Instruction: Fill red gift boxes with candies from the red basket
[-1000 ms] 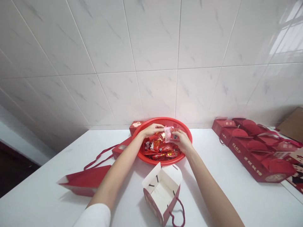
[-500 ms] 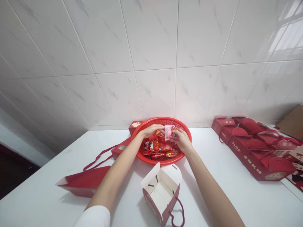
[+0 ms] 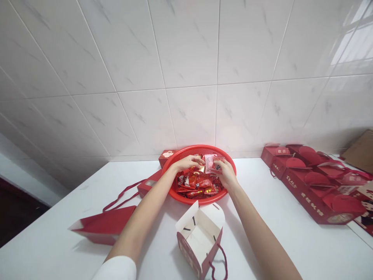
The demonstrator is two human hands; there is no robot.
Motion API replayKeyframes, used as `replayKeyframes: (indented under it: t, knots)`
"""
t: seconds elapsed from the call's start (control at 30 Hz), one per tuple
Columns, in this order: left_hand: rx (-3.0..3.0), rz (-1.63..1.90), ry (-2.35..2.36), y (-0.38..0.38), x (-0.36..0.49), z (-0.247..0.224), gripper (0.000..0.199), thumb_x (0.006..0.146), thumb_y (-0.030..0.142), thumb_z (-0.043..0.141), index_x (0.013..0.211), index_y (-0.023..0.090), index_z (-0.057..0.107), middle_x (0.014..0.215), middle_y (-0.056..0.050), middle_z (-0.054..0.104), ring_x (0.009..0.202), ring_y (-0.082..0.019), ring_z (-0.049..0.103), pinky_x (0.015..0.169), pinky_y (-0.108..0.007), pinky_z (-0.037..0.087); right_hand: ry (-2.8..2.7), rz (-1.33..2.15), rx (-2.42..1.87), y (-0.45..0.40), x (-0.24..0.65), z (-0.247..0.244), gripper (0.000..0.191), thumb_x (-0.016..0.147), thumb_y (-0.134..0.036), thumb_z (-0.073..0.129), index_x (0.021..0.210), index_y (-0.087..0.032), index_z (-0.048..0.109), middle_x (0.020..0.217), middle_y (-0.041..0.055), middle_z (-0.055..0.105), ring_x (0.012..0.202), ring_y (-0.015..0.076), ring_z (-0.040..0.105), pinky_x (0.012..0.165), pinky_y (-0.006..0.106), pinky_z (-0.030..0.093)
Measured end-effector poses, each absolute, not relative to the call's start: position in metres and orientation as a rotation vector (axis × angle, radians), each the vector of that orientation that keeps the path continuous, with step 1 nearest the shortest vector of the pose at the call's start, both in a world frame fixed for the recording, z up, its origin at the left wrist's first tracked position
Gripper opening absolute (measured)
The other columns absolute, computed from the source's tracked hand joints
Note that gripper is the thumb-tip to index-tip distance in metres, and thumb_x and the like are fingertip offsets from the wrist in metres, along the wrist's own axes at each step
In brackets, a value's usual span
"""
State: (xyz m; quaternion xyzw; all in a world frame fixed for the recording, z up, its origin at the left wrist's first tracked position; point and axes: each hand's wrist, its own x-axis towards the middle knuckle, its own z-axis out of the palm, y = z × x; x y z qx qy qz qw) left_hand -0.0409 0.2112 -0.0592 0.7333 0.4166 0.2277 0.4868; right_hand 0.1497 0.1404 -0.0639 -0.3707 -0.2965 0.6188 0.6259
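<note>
A red plastic basket (image 3: 199, 201) holds a heap of red-wrapped candies (image 3: 204, 181), some with gold printing. My left hand (image 3: 189, 162) is over the basket's left part, palm down, its fingers stretched out above the candies and a little apart. In my right hand (image 3: 227, 174), at the basket's right side, thumb and fingers grip a pink packet (image 3: 209, 162) together with a red packet. Nearer to me stands a paper gift box (image 3: 201, 239), its flaps up, its white inside bare and a dark red cord handle hanging at its right.
A red paper bag (image 3: 107, 224) with ribbon handles lies to the left. Behind the basket's left rim is a small red box (image 3: 167, 154). Several closed red gift boxes (image 3: 309, 186) stand in rows at the right, near a brown carton (image 3: 361, 149). A tiled wall (image 3: 192, 112) rises behind.
My left hand's fingers have drawn slightly away from the pink packet and spread over the candies. The right hand has shifted a little to the right with its packets.
</note>
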Motion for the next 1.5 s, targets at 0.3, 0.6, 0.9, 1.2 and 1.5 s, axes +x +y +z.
replayKeyframes:
  t: [0.3,0.6,0.9,1.2,1.5]
  knots:
    - [1.638,0.835,0.976,0.2065,-0.0379,-0.0538,0.040,0.065,0.033,0.076,0.100,0.015,0.073,0.088,-0.002,0.067,0.081,-0.015,0.056,0.080,-0.029,0.042,-0.718,1.440,-0.874,0.1406,0.1506,-0.0665,0.019,0.052,-0.024,0.070,0.068,-0.020,0.060,0.065,-0.0032,0.062,0.062,0.0156,0.059,0.053,0.028,0.049]
    - [1.591,0.886,0.939,0.2060,-0.0367,-0.0527,0.046,0.066,0.048,0.081,0.096,0.014,0.075,0.086,-0.005,0.069,0.087,-0.018,0.057,0.083,-0.030,0.042,-0.752,1.449,-0.872,0.1394,0.1512,-0.0669,0.019,0.054,-0.024,0.071,0.068,-0.021,0.060,0.067,-0.0029,0.063,0.063,0.0155,0.060,0.052,0.027,0.051]
    - [1.531,0.776,0.987,0.2109,-0.0377,-0.0587,0.023,0.063,0.034,0.078,0.075,0.015,0.076,0.079,-0.003,0.070,0.076,-0.016,0.058,0.072,-0.027,0.043,-0.754,1.461,-0.888,0.1380,0.1516,-0.0643,0.021,0.052,-0.025,0.072,0.067,-0.021,0.058,0.066,-0.0030,0.062,0.063,0.0157,0.060,0.052,0.028,0.052]
    - [1.638,0.552,0.845,0.2107,-0.0374,-0.0594,0.017,0.065,0.021,0.063,0.076,0.016,0.076,0.082,-0.004,0.073,0.085,-0.018,0.063,0.086,-0.028,0.045,-0.750,1.453,-0.892,0.1380,0.1506,-0.0639,0.021,0.051,-0.025,0.072,0.067,-0.020,0.060,0.065,-0.0025,0.063,0.061,0.0149,0.058,0.052,0.027,0.050]
    - [1.630,0.376,0.877,0.2055,-0.0384,-0.0551,0.037,0.059,0.010,0.061,0.093,0.018,0.074,0.094,-0.003,0.073,0.095,-0.020,0.063,0.076,-0.027,0.047,-0.765,1.441,-0.871,0.1389,0.1510,-0.0654,0.021,0.051,-0.026,0.074,0.067,-0.020,0.061,0.066,-0.0019,0.064,0.064,0.0164,0.059,0.056,0.028,0.049]
